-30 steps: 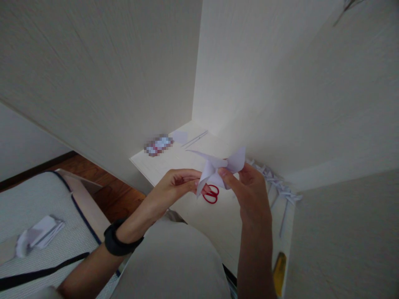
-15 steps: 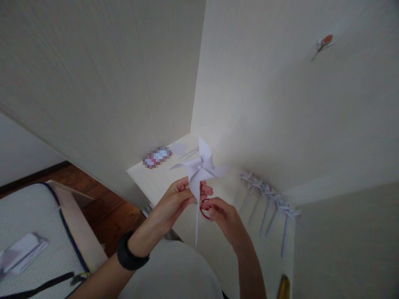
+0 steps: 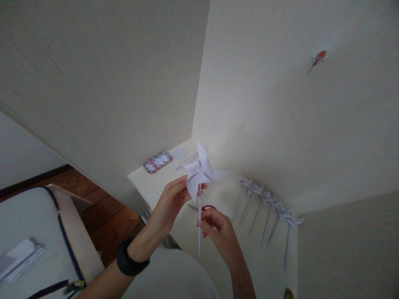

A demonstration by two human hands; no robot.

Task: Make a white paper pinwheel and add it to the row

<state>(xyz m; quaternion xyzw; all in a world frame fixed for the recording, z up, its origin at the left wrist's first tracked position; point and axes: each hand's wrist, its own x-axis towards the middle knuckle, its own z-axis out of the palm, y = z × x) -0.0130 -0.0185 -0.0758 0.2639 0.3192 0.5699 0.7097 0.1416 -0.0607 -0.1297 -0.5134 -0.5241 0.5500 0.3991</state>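
A white paper pinwheel [image 3: 200, 171] on a thin white stick is held upright over the table, in the middle of the head view. My left hand [image 3: 174, 195] is closed around the top of the stick, just behind the paper blades, which hide some of its fingers. Lower down, my right hand [image 3: 215, 224] pinches the same stick between thumb and fingers. Scissors with red handles [image 3: 208, 207] lie on the table behind the stick, partly covered by my right hand.
Several finished pinwheels [image 3: 264, 197] lie in a row on the white table [image 3: 183, 222] at the right, along the wall. Thin sticks [image 3: 190, 158], a paper piece [image 3: 179, 154] and a blurred-out item [image 3: 157, 162] are at the back. Folded paper [image 3: 20, 257] rests on a padded seat [image 3: 28, 216].
My right hand has moved down and now pinches the stick below the scissors' handles. The pinwheel's blades have turned slightly. The view has tilted a little.
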